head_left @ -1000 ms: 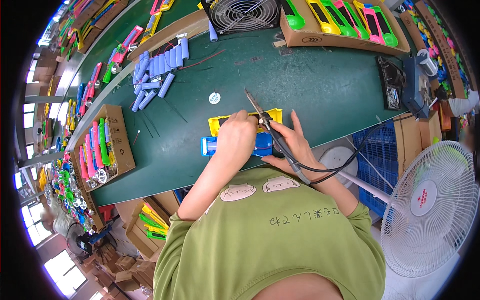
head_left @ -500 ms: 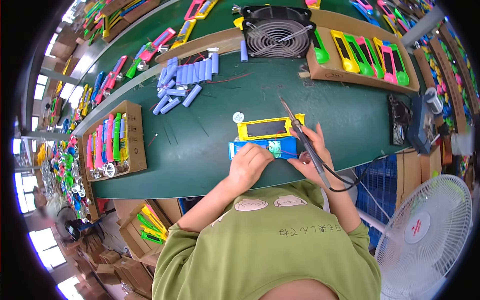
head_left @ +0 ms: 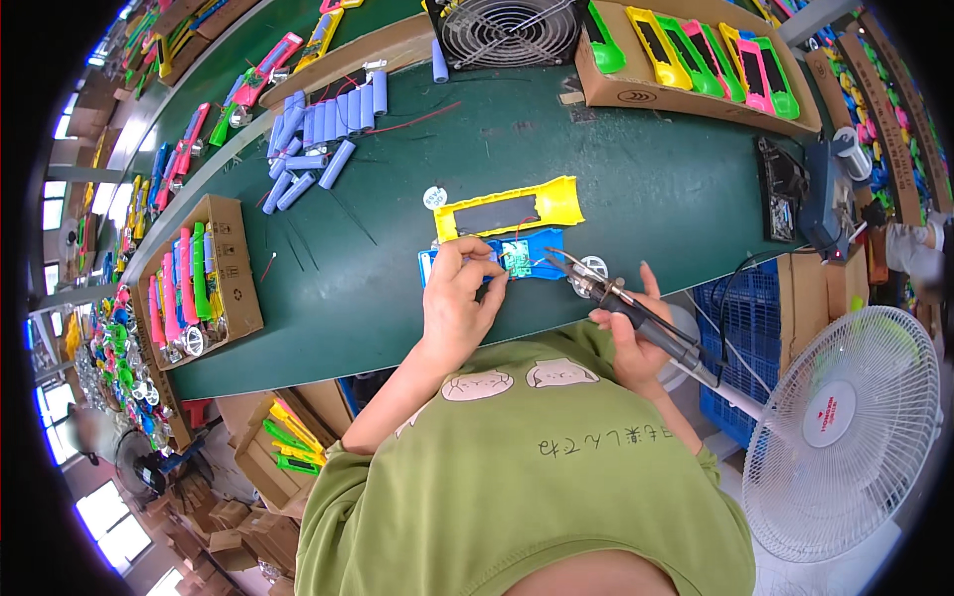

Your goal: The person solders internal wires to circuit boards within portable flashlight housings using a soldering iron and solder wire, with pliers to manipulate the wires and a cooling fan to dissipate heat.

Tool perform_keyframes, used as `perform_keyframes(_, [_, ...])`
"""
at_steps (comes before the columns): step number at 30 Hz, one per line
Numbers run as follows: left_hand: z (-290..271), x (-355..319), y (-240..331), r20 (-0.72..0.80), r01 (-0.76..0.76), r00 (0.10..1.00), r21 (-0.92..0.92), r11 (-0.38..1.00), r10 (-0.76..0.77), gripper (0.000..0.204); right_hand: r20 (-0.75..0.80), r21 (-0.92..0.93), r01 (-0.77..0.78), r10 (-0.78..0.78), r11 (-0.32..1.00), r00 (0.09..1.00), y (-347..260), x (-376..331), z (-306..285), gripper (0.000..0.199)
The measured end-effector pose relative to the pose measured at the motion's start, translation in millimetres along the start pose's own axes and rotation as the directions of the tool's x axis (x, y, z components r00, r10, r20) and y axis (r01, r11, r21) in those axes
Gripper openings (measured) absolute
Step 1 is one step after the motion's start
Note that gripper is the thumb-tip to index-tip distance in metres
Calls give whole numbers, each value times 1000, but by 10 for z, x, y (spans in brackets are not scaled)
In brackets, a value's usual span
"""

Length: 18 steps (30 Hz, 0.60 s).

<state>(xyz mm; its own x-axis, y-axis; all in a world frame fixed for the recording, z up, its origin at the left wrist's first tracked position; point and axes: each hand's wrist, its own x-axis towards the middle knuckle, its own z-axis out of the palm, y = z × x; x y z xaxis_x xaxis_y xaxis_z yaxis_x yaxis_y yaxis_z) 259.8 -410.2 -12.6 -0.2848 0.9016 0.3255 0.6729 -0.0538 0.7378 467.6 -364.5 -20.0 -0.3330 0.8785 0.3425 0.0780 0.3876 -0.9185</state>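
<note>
A blue plastic housing (head_left: 549, 241) lies near the table's front edge, with a small green circuit board (head_left: 516, 258) and thin wires inside. My left hand (head_left: 459, 300) rests over its left part, thumb and fingertips pinched together; what they hold, if anything, is too small to make out. In my right hand (head_left: 641, 343) is a soldering iron (head_left: 651, 326), its tip pointing left toward the wires beside the board. A round lamp head (head_left: 592, 270) sits at the housing's right end, partly behind the iron. Just beyond lies a yellow housing (head_left: 561, 202) with a dark panel.
Lavender battery cells (head_left: 338, 116) with wires lie at the back left. A carton (head_left: 636, 96) of coloured housings and a black fan (head_left: 510, 35) stand behind. Another carton (head_left: 237, 263) is at left. The blue soldering station (head_left: 833, 199) and a white fan (head_left: 840, 432) are at right.
The soldering iron has swung from pointing away from me to pointing left, its tip now near the board. My right hand has turned with it and left the blue housing. The whole view has shifted.
</note>
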Motion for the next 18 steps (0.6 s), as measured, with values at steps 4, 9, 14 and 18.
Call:
perform_keyframes(4, [18, -22, 8, -19, 8, 1000, 0, 1000, -8, 16, -52, 191, -78, 89, 979, 995, 56, -75, 78, 17])
perform_keyframes(9, [35, -35, 34, -34, 27, 999, -3, 1000, -27, 15, -43, 267, -155, 173, 951, 984, 24, -56, 119, 16])
perform_keyframes(14, [43, -25, 7, -44, -22, 999, 34, 999, 24, 15, -25, 289, -204, 220, 936, 975, 51, -53, 156, 16])
perform_keyframes(18, [46, -18, 9, -39, -7, 999, 36, 999, 8, 15, -22, 265, -199, 212, 944, 977, 78, -45, 169, 17])
